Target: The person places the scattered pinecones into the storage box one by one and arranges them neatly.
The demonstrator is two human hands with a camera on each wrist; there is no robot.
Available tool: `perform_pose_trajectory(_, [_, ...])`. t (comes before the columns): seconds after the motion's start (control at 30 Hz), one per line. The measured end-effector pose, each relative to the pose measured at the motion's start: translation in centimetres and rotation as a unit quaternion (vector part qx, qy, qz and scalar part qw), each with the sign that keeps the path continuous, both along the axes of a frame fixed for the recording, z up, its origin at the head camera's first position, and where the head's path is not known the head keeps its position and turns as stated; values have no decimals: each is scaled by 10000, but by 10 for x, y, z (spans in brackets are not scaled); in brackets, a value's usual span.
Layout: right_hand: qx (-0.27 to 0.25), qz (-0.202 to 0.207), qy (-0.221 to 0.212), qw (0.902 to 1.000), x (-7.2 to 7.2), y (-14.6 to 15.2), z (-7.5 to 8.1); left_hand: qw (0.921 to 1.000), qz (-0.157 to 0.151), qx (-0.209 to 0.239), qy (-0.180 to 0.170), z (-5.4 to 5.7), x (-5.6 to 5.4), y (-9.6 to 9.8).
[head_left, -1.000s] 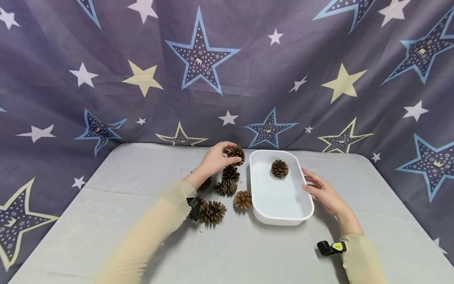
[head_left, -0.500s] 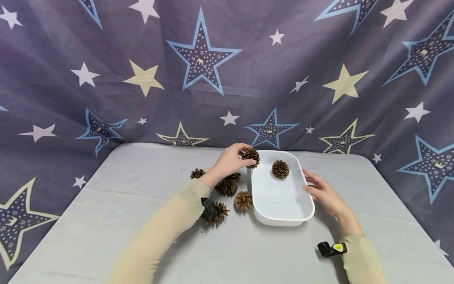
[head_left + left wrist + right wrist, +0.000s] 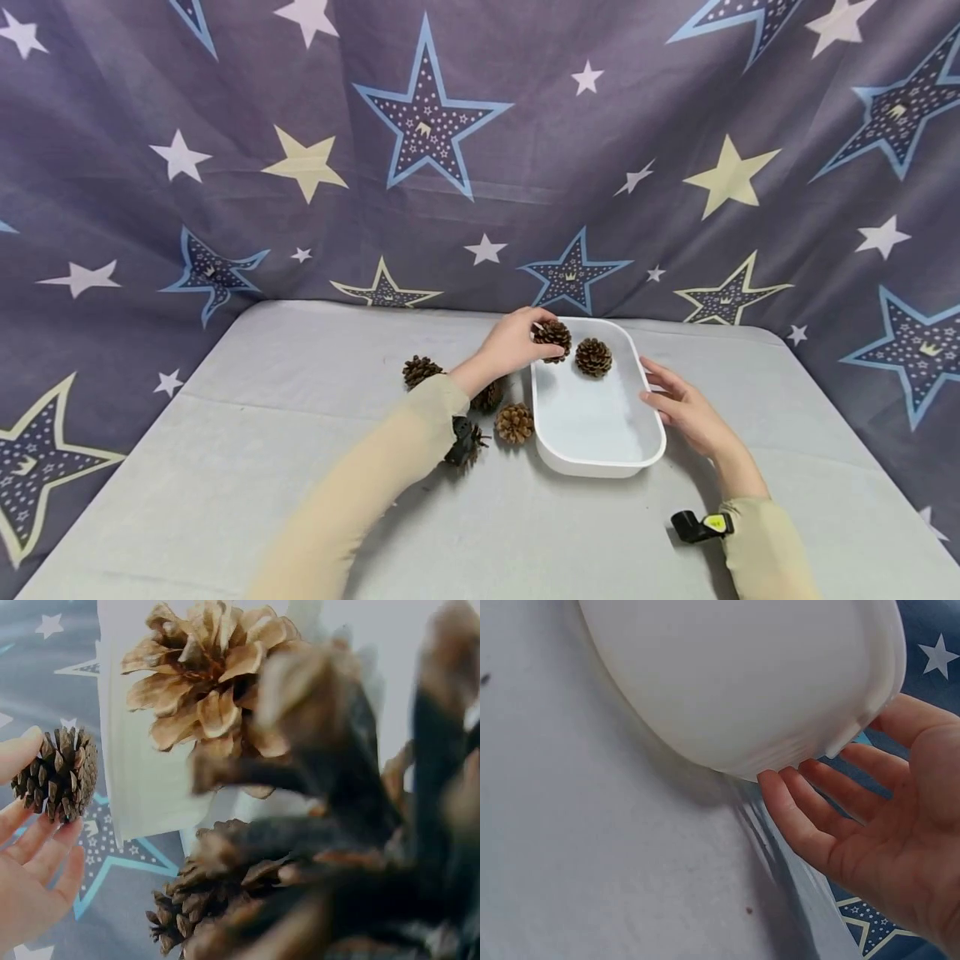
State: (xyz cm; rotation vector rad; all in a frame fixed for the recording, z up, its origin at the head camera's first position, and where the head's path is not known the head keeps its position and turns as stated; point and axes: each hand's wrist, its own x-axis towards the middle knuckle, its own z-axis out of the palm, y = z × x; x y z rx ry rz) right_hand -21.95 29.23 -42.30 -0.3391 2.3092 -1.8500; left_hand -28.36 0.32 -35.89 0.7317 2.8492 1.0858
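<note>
My left hand [image 3: 517, 343] pinches a brown pine cone [image 3: 552, 340] over the far left corner of the white tub [image 3: 585, 462]. In the left wrist view, the thumb lies on one side of that pine cone [image 3: 56, 776] and the fingers on the other. A second pine cone [image 3: 593, 357] lies inside the tub. My right hand [image 3: 686, 408] touches the tub's right side. The right wrist view has its fingers [image 3: 791, 814] lightly bent against the outer wall of the tub [image 3: 735, 682], with the thumb near the rim.
Left of the tub stand several pine cones, among them a lighter one [image 3: 514, 423] close to its wall and one farther left [image 3: 420, 371]. My left forearm partly hides others. Behind the grey-covered table [image 3: 525, 533] hangs a star-patterned curtain [image 3: 420, 233].
My left hand has carried the pine cone rightward, from above the group on the table to over the tub's corner. The right hand and the tub have stayed put.
</note>
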Motion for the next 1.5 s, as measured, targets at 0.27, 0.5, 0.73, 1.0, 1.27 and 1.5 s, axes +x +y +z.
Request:
perform_pose_trajectory(0.27, [-39,11,-61,10000,0,0,-1,9997,25,-223,63,-5,-2,9])
perform_pose_trajectory(0.5, [-153,19,-88,9998,2,-2,2,9989,27,-448,98,-10,-7,16])
perform_pose_trajectory(0.73, [-195,59,-108,9997,2,-2,1,9978,85,-643,104,-15,-12,21])
perform_pose_trajectory(1.0, [-182,20,-142,9997,1,-2,1,9963,192,-828,105,-19,-14,22])
perform_pose_trajectory(1.27, [-181,48,-130,9997,1,-2,0,9932,48,-1127,303,-27,-16,25])
perform_pose_trajectory(1.5, [-99,42,-72,9999,2,-2,1,9907,32,-1306,377,-34,-20,31])
